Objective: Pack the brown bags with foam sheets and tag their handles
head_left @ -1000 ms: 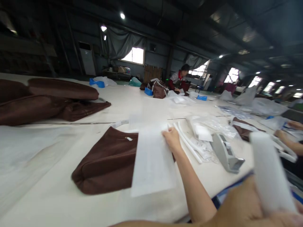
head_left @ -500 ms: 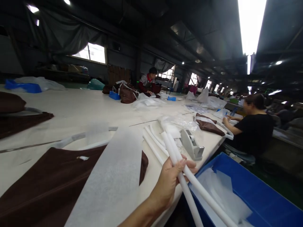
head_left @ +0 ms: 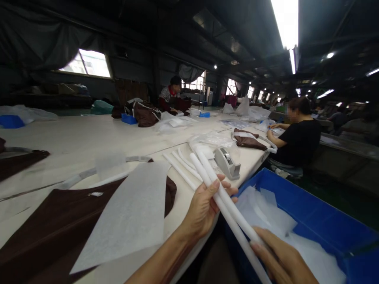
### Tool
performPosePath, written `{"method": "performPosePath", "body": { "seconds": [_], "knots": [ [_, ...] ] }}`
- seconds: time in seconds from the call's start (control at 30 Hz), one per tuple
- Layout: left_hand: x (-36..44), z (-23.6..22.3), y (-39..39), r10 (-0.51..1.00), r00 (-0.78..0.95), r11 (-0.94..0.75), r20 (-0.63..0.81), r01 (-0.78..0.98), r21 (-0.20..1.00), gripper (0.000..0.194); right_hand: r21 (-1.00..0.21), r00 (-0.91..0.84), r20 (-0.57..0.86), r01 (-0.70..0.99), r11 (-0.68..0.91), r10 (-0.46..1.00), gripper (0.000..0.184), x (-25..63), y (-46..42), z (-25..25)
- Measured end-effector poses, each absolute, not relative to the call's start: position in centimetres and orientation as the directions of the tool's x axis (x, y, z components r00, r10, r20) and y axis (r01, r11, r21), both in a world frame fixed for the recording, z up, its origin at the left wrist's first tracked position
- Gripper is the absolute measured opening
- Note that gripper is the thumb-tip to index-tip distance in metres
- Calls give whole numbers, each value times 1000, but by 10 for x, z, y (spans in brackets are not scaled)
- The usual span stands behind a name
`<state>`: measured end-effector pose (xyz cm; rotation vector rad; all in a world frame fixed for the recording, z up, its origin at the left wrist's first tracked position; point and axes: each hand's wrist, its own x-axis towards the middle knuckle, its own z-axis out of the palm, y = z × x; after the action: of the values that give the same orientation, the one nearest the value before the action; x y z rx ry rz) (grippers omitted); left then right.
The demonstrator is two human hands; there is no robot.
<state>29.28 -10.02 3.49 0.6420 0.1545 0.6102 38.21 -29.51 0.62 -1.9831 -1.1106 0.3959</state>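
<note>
1. Two white rods, foam by their look: held aslant at the worktop's edge, upper ends over the worktop, lower lengths over the blue bin.
2. My left hand: thumb pressed across the pair, fingers behind, the outer fingertips loosely spread. The rods could roll or slip apart should that thumb slacken.
3. My right hand: fingers curled at the lower lengths; I cannot tell whether it pinches one rod or both. A pull on one alone could shear the pair and twist it in my left hand.
4. Loose white rods: on the worktop, just beyond my left hand; a low sweep could scatter them.
5. Grey tape dispenser: near the upper ends; a sideways swing could knock them against it.
6. White sheet: over a brown bag; my left forearm, near its lower edge, could drag it.
7. Blue bin, white sheets inside: a dropped rod could slide in.
</note>
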Motion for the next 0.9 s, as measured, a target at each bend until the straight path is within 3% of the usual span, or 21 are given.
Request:
{"method": "performPosePath", "body": {
  "seconds": [0.03, 0.1, 0.2, 0.3, 0.57, 0.77, 0.83, 0.9],
  "knots": [
    [295, 38, -99, 594, 803, 623, 58, -504, 598, 24, -822, 517, -3, 486, -297, 856, 39, 382, -292, 15],
    [302, 45, -93, 652, 754, 578, 81, -563, 592, 17, -881, 470, -89, 374, -290, 878, 42, 385, -289, 27],
    [313, 56, -76, 718, 687, 513, 113, -632, 580, 6, -906, 490, -102, 314, -284, 866, 41, 395, -295, 31],
    [317, 67, -60, 736, 663, 485, 134, -655, 580, 7, -905, 523, -107, 301, -300, 846, 39, 400, -309, 26],
    [321, 82, -48, 757, 645, 484, 100, -658, 576, 21, -830, 515, 47, 496, -253, 856, 33, 407, -320, 9],
    [326, 78, -50, 772, 635, 509, 24, -641, 575, 22, -710, 584, 111, 613, -347, 804, 25, 401, -309, -6],
    [328, 75, -54, 779, 627, 512, 12, -647, 565, 23, -770, 685, 159, 537, -345, 711, 21, 402, -301, -15],
    [328, 73, -59, 775, 632, 523, 7, -646, 556, 22, -924, 837, 101, 279, -261, 537, 22, 409, -296, -25]
  ]
}}
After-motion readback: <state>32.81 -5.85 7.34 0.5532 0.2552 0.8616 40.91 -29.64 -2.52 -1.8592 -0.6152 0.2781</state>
